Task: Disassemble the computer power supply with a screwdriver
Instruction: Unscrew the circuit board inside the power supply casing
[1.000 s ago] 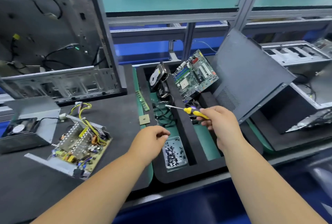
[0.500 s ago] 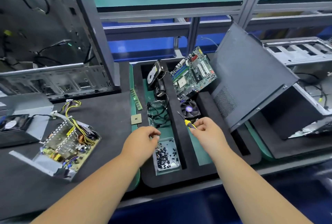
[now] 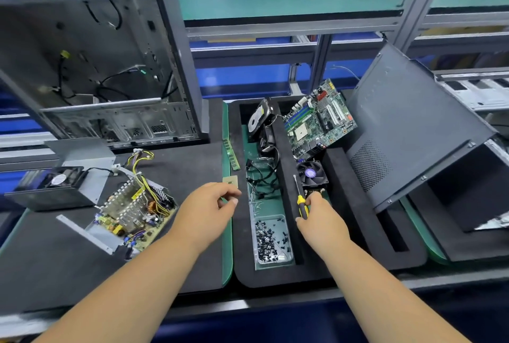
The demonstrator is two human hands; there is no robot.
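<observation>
My right hand (image 3: 321,221) grips the screwdriver (image 3: 300,199) over the foam tray (image 3: 358,232); my left hand (image 3: 209,205) curls loosely, empty. At lower left, the power supply board (image 3: 132,213) already lies outside its housing (image 3: 55,185), so teardown seems nearly finished.

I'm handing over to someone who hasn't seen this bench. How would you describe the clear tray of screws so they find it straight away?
Start at the black foam organiser in the middle of the bench. Its left channel has a green floor; the screw tray sits at the near end, between the two hands. It is the only clear plastic container there, filled with small dark screws, unlike the loose black cables just beyond it.
</observation>
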